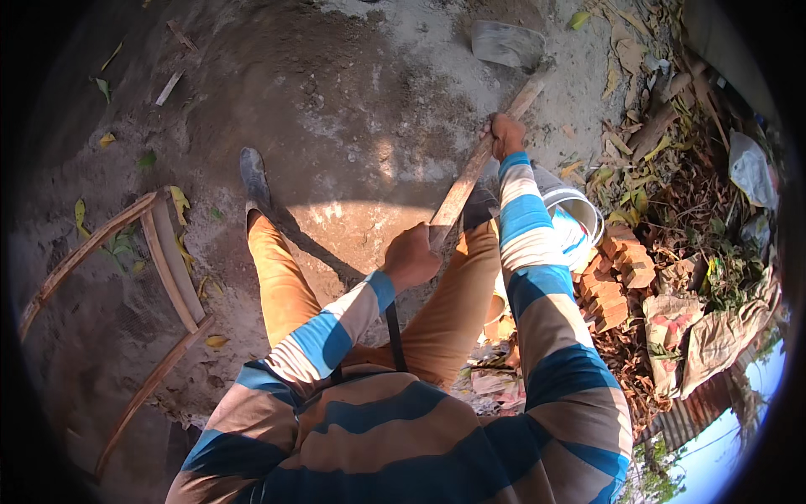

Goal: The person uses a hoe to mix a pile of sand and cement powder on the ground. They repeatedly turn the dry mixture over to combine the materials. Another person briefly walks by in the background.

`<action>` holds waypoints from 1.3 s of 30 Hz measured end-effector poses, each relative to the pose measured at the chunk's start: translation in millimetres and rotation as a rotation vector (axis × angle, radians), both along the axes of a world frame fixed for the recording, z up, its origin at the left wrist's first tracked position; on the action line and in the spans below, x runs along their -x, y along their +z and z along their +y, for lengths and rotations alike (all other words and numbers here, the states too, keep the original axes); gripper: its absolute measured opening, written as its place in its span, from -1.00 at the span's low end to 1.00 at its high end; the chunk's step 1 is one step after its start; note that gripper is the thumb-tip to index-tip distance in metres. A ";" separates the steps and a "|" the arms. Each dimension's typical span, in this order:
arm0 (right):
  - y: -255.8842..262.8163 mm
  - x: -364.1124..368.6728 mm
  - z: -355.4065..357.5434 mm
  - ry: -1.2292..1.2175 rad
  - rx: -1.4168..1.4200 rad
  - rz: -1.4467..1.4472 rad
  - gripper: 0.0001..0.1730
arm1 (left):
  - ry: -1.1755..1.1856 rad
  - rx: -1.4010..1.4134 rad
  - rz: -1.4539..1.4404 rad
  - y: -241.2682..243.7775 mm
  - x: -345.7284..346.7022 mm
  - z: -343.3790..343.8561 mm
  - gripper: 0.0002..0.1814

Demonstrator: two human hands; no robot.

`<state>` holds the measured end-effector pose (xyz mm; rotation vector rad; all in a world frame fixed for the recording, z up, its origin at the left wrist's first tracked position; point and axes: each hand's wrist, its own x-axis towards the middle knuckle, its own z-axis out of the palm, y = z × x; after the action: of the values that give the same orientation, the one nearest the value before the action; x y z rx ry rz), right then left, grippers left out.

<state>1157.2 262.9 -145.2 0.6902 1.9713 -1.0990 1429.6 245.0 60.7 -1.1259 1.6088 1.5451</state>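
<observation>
My left hand (pixel 412 257) grips the lower end of a hoe's wooden handle (pixel 469 173), in front of my body. Farther up the same handle, close to the blade end, my right hand (pixel 507 136) is wrapped around the wood. The hoe's wide metal blade (pixel 509 45), smeared grey, is at the top of the view. It appears to rest at the edge of a spread of damp grey-brown sand or mortar mix (pixel 352 120); exact contact cannot be told. My feet stand apart, the left one in a dark shoe (pixel 255 176).
Beside my right forearm lies a tipped bucket (pixel 582 217), near stacked bricks (pixel 607 277). Dry leaves (pixel 677 214), torn paper sacks (pixel 670 334) and plastic scraps (pixel 752 170) cover the right side. A wood-framed mesh sieve (pixel 167 258) lies on the left.
</observation>
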 end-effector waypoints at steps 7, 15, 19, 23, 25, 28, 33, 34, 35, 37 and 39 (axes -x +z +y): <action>-6.2 -231.7 37.8 -0.247 0.112 -0.375 -0.90 | -0.122 0.090 -0.161 99.9 -164.0 -19.3 -0.67; 110.2 -256.5 63.7 -0.019 0.282 0.084 -0.92 | -0.434 0.306 -0.058 127.5 -207.9 -66.0 -0.62; 64.8 -50.8 81.2 -0.489 0.263 -0.057 -0.94 | -0.398 0.449 0.184 42.0 -59.9 -14.1 -0.70; -7.2 54.2 106.7 -0.406 0.157 -0.096 -0.90 | -0.290 0.428 0.287 -20.9 67.9 34.8 -0.75; -48.2 32.8 114.0 -0.239 0.001 -0.229 -0.88 | -0.324 0.318 0.153 -23.1 61.3 39.9 -0.76; -84.8 -60.1 122.2 -0.301 -0.114 -0.404 -0.85 | -0.368 0.221 -0.011 -4.2 1.4 28.3 -0.69; -37.1 -205.5 86.0 -0.324 -0.051 -0.246 -0.72 | -0.508 0.268 -0.125 49.3 -100.8 -10.4 -0.62; -11.8 -220.0 78.6 -0.314 -0.206 -0.261 -0.85 | -0.524 0.351 -0.085 68.7 -122.1 -20.0 -0.62; 15.8 -243.6 65.5 -0.370 -0.177 -0.235 -0.85 | -0.543 0.350 -0.084 84.2 -140.5 -33.1 -0.62; 75.7 -285.9 54.9 -0.384 -0.034 -0.308 -0.90 | -0.707 0.326 -0.125 126.1 -186.7 -58.8 -0.58; 121.6 -333.5 38.2 -0.594 0.051 -0.455 -0.95 | -0.735 0.289 -0.280 162.5 -232.7 -80.1 -0.48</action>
<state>1490.7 301.0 -23.6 1.4157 1.3732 -1.1850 1662.3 164.9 223.3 -0.7114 1.7973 0.6690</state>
